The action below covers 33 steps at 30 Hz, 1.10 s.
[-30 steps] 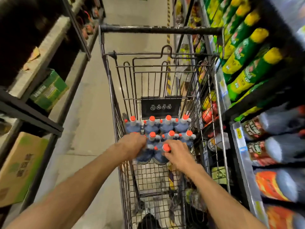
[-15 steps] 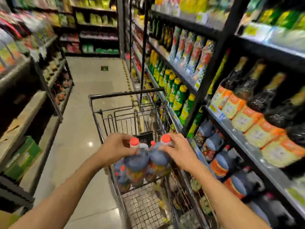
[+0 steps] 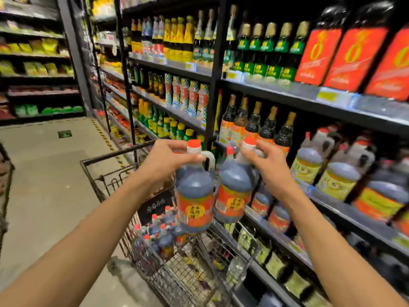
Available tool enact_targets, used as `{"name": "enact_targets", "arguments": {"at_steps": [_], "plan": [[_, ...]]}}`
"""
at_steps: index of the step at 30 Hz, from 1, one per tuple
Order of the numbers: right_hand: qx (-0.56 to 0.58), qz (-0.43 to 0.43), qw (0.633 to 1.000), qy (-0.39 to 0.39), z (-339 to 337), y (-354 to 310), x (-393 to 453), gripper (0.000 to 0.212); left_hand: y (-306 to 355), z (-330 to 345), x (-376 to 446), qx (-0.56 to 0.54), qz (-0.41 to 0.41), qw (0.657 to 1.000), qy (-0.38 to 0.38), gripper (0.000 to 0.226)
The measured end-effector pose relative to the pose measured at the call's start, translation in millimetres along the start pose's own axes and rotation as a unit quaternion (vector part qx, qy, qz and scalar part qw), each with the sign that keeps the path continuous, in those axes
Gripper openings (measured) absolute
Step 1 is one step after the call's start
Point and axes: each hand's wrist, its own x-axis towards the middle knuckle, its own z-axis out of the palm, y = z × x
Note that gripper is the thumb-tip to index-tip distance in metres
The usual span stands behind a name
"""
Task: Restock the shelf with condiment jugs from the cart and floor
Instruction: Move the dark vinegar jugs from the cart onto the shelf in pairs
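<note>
Dark jugs that sat low over the cart [image 3: 106,160] half a second ago are now raised beside the shelf [image 3: 332,202]. Our left hand [image 3: 164,161] grips one jug [image 3: 194,196] at its handle. Our right hand [image 3: 264,165] curls around the neck of a second jug [image 3: 233,191]. Two jugs are held, touching side by side. We count about eight more jugs [image 3: 162,235] in the cart.

Both jugs have risen out of the cart [image 3: 115,156] to chest height. The left hand [image 3: 168,160] carries one jug [image 3: 194,196], the right hand [image 3: 265,165] the other jug [image 3: 232,191], now beside the shelf [image 3: 332,202].
</note>
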Motion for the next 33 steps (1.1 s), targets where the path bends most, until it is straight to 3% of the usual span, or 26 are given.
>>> {"name": "enact_targets", "arguments": {"at_steps": [4, 9, 10, 15, 18, 20, 21, 24, 27, 33], "plan": [[-0.007, 0.002, 0.998, 0.063, -32.9, -38.6, -42.8, 0.025, 23.6, 31.4, -14.8, -0.038, 0.024, 0.997, -0.064, 0.017], [0.005, 0.023, 0.990, 0.142, -80.7, -72.0, -92.9, 0.028, 45.1, 80.7, -20.8, -0.088, 0.031, 0.988, -0.122, 0.085], [0.006, 0.028, 0.987, 0.155, -91.4, -76.7, -101.4, 0.025, 46.1, 91.7, -19.9, -0.102, 0.029, 0.985, -0.138, 0.089], [-0.006, 0.051, 0.977, 0.205, -139.8, -98.2, -145.0, 0.016, 70.4, 154.9, -39.1, -0.114, 0.025, 0.963, -0.242, 0.028], [-0.011, 0.061, 0.972, 0.228, -169.8, -100.7, -170.5, 0.019, 81.6, 194.1, -52.1, -0.122, 0.021, 0.947, -0.298, 0.022], [-0.021, 0.073, 0.967, 0.243, -192.0, -100.3, -189.1, 0.019, 85.4, 222.7, -56.9, -0.133, 0.028, 0.938, -0.318, 0.055], [-0.021, 0.081, 0.965, 0.249, -203.4, -99.5, -198.2, 0.018, 87.3, 238.7, -59.0, -0.132, 0.024, 0.933, -0.334, 0.060], [-0.025, 0.093, 0.959, 0.266, -239.7, -90.2, -222.7, 0.023, 91.9, 291.6, -66.8, -0.112, 0.020, 0.930, -0.349, 0.051], [-0.028, 0.106, 0.952, 0.287, -280.8, -74.1, -242.0, 0.013, 91.7, 344.3, -74.1, -0.098, 0.015, 0.928, -0.361, 0.045], [-0.039, 0.140, 0.937, 0.318, -370.4, -32.6, -269.6, 0.019, 87.0, 451.5, -73.5, -0.118, 0.012, 0.921, -0.371, 0.080]]}}
